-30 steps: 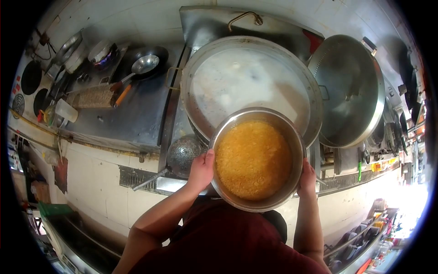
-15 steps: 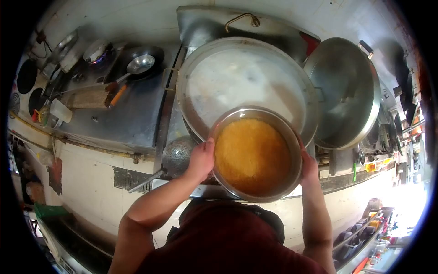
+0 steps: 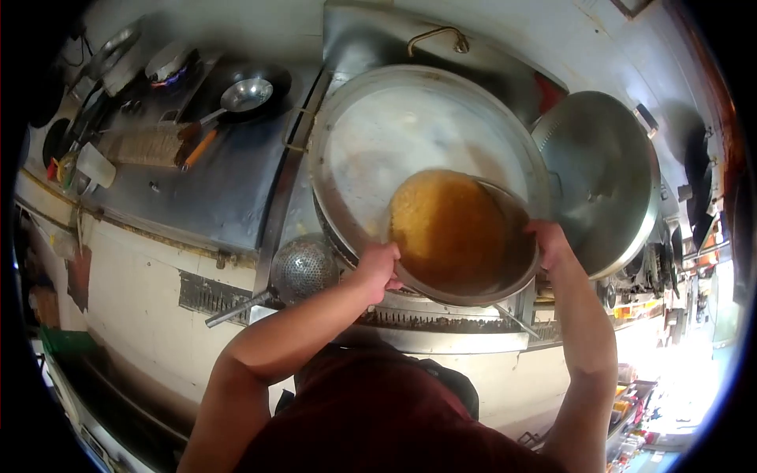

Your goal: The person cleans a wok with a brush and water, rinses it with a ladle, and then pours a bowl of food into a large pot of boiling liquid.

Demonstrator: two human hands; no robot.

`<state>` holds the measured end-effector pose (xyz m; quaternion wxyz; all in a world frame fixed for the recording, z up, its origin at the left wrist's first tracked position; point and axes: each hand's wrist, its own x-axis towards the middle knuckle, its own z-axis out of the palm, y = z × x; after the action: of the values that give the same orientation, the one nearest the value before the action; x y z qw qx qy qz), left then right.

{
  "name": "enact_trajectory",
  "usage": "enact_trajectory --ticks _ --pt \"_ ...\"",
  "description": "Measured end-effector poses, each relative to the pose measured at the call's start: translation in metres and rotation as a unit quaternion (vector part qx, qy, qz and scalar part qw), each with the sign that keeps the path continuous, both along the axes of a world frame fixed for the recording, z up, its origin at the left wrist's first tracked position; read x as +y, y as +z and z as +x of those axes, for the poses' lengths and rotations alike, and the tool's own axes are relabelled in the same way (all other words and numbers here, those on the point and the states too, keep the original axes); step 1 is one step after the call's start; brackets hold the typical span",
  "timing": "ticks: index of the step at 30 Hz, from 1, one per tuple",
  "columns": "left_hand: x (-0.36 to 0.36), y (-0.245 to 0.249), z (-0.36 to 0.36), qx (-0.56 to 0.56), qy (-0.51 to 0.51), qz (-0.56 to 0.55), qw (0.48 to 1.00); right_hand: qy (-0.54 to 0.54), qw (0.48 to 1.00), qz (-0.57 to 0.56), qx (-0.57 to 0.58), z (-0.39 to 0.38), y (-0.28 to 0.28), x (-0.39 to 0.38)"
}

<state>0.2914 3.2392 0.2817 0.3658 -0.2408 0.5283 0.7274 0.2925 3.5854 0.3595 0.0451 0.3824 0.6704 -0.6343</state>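
Observation:
A round metal bowl (image 3: 519, 272) is gripped between my two hands, tipped away from me over the near side of a very large pot (image 3: 323, 177). My left hand (image 3: 380, 272) is closed on the bowl's near left rim, while my right hand (image 3: 550, 243) grips its right rim. Golden-brown contents (image 3: 449, 225) lie up against the bowl's far left edge, hiding that part of the rim. Whitish, cloudy liquid (image 3: 378, 130) shows inside the pot, with haze over it. Close to my left hand, a perforated strainer ladle (image 3: 303, 268) rests with its handle toward the lower left.
Right of the pot leans a wide metal pan or lid (image 3: 603, 181). A brass-coloured faucet (image 3: 441, 35) is behind the pot. On the left stove, a metal ladle (image 3: 247, 94) lies in a dark wok (image 3: 276, 79), and a pot (image 3: 169, 59) sits over a blue flame.
The bowl has moved forward and slightly right over the large pot and tipped away from me. Its contents have shifted to the far left rim. Both hands have travelled with it.

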Motion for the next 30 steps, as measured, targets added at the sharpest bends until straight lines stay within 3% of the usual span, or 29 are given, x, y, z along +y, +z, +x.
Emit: enact_trajectory --ticks 11,17,30 --pt "0.001 -0.001 -0.009 -0.041 0.001 0.033 0.999 -0.016 0.992 -0.085 -0.093 -0.036 -0.009 0.006" --pt "-0.002 0.0 -0.012 -0.054 0.004 0.038 0.998 0.01 0.994 -0.074 -0.085 -0.047 -0.022 0.021" --pt "-0.006 0.016 -0.014 -0.083 0.05 0.048 0.994 0.031 0.992 -0.055 -0.107 -0.062 0.007 -0.005"
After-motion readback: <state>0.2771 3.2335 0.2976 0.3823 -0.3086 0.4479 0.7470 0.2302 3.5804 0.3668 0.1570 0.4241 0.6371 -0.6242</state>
